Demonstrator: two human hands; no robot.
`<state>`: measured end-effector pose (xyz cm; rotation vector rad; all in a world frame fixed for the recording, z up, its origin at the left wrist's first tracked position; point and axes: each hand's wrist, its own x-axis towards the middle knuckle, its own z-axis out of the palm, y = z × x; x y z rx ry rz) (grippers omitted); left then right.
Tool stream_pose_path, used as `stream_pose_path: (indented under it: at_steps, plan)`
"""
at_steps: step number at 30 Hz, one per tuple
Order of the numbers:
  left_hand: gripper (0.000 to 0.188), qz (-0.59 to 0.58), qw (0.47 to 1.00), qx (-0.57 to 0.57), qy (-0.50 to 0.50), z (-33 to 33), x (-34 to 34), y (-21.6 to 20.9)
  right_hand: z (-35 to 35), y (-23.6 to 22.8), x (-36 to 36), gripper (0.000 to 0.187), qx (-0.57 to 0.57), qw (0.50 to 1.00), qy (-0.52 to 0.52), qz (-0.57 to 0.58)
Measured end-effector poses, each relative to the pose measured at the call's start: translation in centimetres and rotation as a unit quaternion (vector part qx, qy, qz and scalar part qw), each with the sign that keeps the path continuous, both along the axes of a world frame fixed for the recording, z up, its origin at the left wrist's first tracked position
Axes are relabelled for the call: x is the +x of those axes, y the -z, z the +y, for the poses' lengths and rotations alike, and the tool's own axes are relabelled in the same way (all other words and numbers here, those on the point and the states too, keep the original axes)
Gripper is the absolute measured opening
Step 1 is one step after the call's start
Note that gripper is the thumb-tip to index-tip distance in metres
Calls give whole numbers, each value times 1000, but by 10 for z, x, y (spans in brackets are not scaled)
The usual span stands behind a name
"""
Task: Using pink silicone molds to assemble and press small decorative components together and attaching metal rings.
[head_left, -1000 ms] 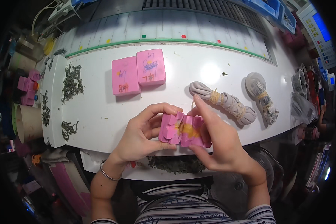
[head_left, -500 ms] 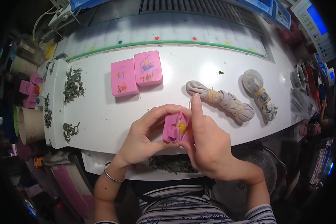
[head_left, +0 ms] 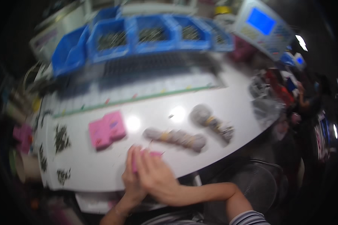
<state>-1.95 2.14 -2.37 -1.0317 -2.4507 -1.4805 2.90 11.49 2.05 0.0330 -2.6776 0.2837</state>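
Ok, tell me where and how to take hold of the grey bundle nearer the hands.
The nearer grey bundle is probably best taken at its middle, between the yellow bands, from above and the near side, closing across its width. It lies long and narrow, roughly left to right, while the other grey bundle lies beyond its right half.

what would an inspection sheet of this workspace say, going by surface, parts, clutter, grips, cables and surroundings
Surface: white table, two bright glare spots.
Parts: pink piece between the hands; two pink blocks side by side; two grey bundles farther right.
Clutter: dark scraps along the table's left side.
Grips: left grip and right grip close together on the pink piece; finger contact blurred.
Cables: too blurred to tell.
Surroundings: blue bins behind, several filled; control panel at far right.
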Motion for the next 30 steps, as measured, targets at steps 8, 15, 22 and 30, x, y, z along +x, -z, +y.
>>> stream_pose_path:
  at_steps: [8,15,22,30]
  plan:
    - [41,-341,926,-63,147,-42,-36,-9,29,2,4,65,-82,992,-90,12]
    - [48,-312,933,48,170,-53,-44,2,43,16,1,44,-324,924,-185,-86]
    - [35,-369,916,79,138,-61,-42,-7,43,14,-8,41,-410,881,-219,-83]
    - [71,-567,744,65,347,-77,-61,-19,44,-22,-19,49,-534,804,-196,-173]
